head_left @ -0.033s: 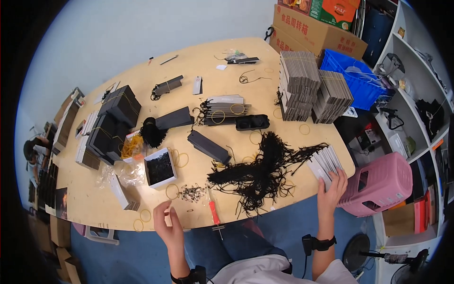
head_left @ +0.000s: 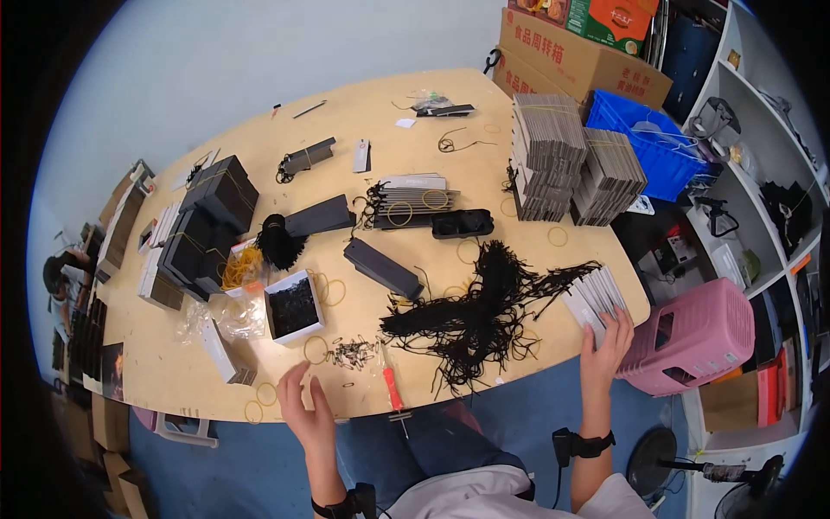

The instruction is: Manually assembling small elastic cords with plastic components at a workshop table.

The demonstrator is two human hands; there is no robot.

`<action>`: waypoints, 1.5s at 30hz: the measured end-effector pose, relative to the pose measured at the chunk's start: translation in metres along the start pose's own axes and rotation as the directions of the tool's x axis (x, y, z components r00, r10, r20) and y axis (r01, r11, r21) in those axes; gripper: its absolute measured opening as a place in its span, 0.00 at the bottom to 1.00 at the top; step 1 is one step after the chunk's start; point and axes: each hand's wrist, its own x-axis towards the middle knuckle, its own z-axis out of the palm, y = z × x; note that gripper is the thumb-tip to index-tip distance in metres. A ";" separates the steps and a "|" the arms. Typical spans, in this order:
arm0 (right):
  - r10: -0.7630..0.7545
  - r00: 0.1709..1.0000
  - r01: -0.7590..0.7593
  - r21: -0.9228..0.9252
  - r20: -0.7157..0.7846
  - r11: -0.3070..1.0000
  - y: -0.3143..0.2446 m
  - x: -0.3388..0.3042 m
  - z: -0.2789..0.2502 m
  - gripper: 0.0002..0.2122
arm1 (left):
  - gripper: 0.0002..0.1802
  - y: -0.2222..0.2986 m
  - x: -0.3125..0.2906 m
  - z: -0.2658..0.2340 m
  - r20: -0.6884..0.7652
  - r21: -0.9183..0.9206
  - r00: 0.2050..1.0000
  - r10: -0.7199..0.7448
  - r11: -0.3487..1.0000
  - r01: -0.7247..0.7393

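I read the dial from the middle of the counter (head_left: 482, 177), twelve at its far edge. At four o'clock, by the right edge, my right hand (head_left: 607, 340) lies on a fan of pale strip-shaped cards (head_left: 591, 295), fingers parted over their near end; I can't tell whether the thumb pinches them. My left hand (head_left: 308, 408), at seven, is loosely curled and holds nothing, thumb apart from the fingers.

I judge the step in hand to be handling those cards; the next move calls for a firm hold that keeps the fan together, clear of the cord.

Counting: one fan, several overlapping cards, too merged for me to number; one tangle of black cords (head_left: 484, 316), also at four, nearer the hub; one red-handled tool (head_left: 391, 389) at six; one heap of small metal pins (head_left: 350, 353) at half past six, uncountable here; one white box (head_left: 298, 333) of black pieces at eight; two tall grey card stacks (head_left: 548, 143) at two.
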 end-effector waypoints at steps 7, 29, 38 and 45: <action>-0.018 0.999 0.022 0.106 -0.036 0.994 0.002 -0.003 0.007 0.12 | 0.20 -0.021 0.009 0.019 0.106 0.119 0.989 0.108 0.986 -0.120; -0.089 0.995 0.080 0.180 0.044 0.980 -0.041 -0.012 0.013 0.13 | 0.08 -0.010 0.021 0.029 0.141 0.080 0.982 0.125 0.987 -0.137; -0.097 0.995 0.090 0.177 0.030 0.980 -0.045 -0.013 0.017 0.12 | 0.07 -0.017 0.012 0.033 0.027 -0.020 0.994 0.108 0.994 -0.107; -0.104 0.995 0.103 0.147 0.001 0.984 -0.047 -0.012 0.018 0.12 | 0.08 -0.019 0.011 0.033 -0.057 -0.047 0.989 0.133 0.990 -0.136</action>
